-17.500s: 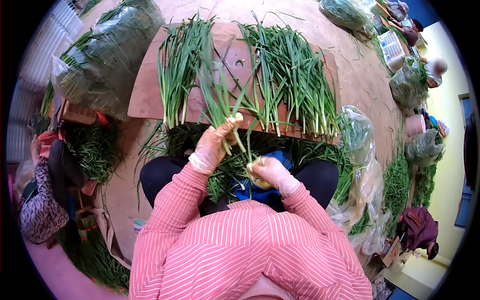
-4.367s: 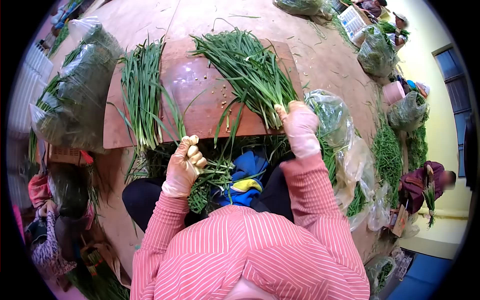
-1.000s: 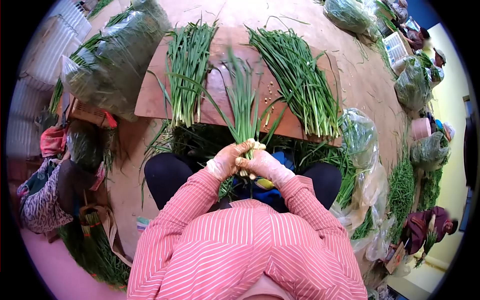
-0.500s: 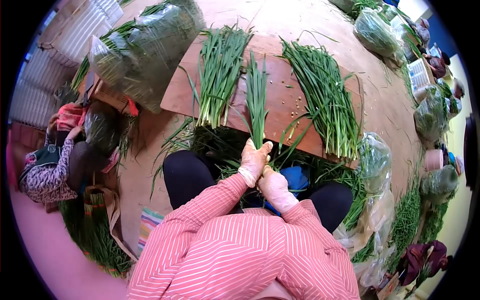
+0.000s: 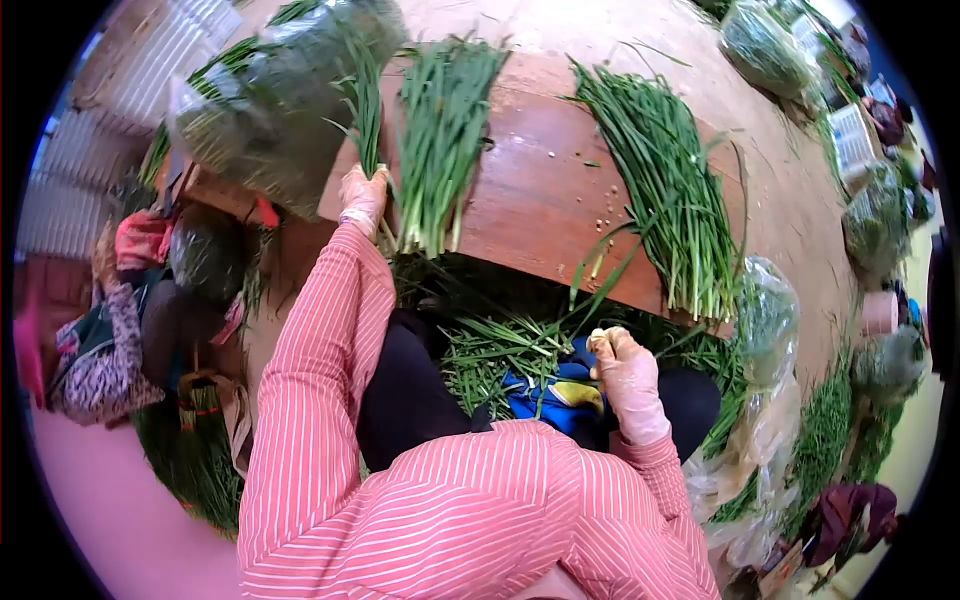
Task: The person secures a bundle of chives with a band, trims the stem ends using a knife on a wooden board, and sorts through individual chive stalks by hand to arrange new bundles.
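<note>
My left hand (image 5: 364, 198), in a stained glove, is closed round the lower stems of a small bunch of green stalks (image 5: 366, 105) at the board's left edge. Beside it a larger pile of stalks (image 5: 440, 140) lies on the wooden board (image 5: 530, 190). On the board's right side lies another pile (image 5: 665, 185), its pale ends toward me. My right hand (image 5: 628, 375), gloved too, hovers over my right knee with its fingers curled in; whether something small is in them is too unclear to tell. Small pale bits lie on the board between the piles.
Loose greens (image 5: 500, 355) and a blue and yellow cloth (image 5: 560, 395) lie between my knees. Large plastic-wrapped bundles (image 5: 290, 110) stand at the left, near a seated person (image 5: 110, 340). A clear plastic bag (image 5: 768, 320) is at the right, with other people (image 5: 850, 520) beyond.
My left hand has carried the small bunch from the middle to the board's left edge. My right hand has come away from it and moved right.
</note>
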`<state>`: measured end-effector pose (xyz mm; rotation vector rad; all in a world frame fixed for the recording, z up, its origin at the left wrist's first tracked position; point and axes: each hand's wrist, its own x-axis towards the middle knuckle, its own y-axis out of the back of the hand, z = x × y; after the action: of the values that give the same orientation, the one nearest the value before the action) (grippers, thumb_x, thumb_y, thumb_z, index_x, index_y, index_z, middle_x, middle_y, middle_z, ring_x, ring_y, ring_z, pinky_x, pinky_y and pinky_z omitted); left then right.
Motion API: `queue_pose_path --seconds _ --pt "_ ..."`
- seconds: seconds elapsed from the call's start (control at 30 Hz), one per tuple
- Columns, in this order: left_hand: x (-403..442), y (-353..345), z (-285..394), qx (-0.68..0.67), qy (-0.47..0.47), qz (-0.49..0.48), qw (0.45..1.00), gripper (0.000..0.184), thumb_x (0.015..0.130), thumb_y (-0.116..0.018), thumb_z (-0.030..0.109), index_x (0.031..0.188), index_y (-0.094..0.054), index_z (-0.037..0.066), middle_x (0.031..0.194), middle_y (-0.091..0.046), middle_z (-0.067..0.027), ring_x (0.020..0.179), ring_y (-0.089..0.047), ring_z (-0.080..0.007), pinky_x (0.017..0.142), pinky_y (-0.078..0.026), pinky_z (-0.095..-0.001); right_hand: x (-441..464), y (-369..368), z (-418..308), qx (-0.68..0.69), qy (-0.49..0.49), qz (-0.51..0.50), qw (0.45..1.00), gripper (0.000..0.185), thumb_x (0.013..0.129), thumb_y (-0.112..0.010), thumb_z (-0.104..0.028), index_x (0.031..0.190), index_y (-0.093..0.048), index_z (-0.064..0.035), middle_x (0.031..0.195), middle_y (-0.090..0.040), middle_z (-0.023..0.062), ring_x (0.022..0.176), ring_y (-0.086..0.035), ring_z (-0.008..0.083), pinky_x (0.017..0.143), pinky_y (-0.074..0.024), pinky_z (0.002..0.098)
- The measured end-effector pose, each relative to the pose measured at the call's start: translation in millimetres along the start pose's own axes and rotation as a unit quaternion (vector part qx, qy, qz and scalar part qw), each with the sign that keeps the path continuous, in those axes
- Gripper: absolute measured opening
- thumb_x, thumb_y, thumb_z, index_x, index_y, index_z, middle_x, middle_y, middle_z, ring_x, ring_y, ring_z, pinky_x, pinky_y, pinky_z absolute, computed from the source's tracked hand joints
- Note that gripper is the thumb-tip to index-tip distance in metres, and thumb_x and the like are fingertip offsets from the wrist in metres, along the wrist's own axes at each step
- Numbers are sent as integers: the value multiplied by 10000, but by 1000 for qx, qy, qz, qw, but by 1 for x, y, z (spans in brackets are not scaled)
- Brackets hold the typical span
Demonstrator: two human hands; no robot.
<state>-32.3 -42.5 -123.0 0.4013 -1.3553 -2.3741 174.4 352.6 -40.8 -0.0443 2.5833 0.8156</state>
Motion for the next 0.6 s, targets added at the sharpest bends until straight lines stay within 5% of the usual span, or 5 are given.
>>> queue_pose_path --seconds 0.07,0.33,0.43,0.53,0.6 --pt "-3 -19 10 128 20 25 991 625 853 -544 493 1324 -434 97 1240 -516 -202 1196 -443 -371 996 -349 -429 0 15 -8 3 -51 -16 999 188 927 -532 -255 912 -597 -80 668 -602 50 498 -553 129 477 -440 282" --pt "-25 -19 49 -137 -175 -17 975 918 821 -508 643 1452 -184 60 1375 -385 -262 1259 -380 -406 1035 -312 -404 9 53 10 65 17 149 987 248 899 -571 -292 951 -610 -53 715 -615 75 612 -596 193 608 -478 312" --pt "-22 -9 43 -71 -146 -3 987 948 804 -504 671 1454 -182 60 1368 -380 -284 1257 -383 -407 1033 -316 -399 14 78 14 -193 80 366 907 338 888 -556 -396 840 -602 -65 773 -637 145 666 -616 339 598 -492 389" --pt "-21 -9 42 17 -147 71 986 983 782 -504 697 1451 -185 50 1366 -376 -290 1283 -353 -385 1062 -263 -435 30 93 5 -354 -91 268 892 520 828 -521 -581 851 -625 -72 811 -649 143 709 -639 334 631 -492 438" --pt "-26 -9 52 76 -218 171 958 880 812 -537 626 1419 -278 45 1345 -411 -256 1276 -356 -365 1076 -230 -449 45 92 22 -349 -66 203 913 442 839 -544 -506 850 -639 -74 835 -658 144 745 -639 340 671 -487 445"
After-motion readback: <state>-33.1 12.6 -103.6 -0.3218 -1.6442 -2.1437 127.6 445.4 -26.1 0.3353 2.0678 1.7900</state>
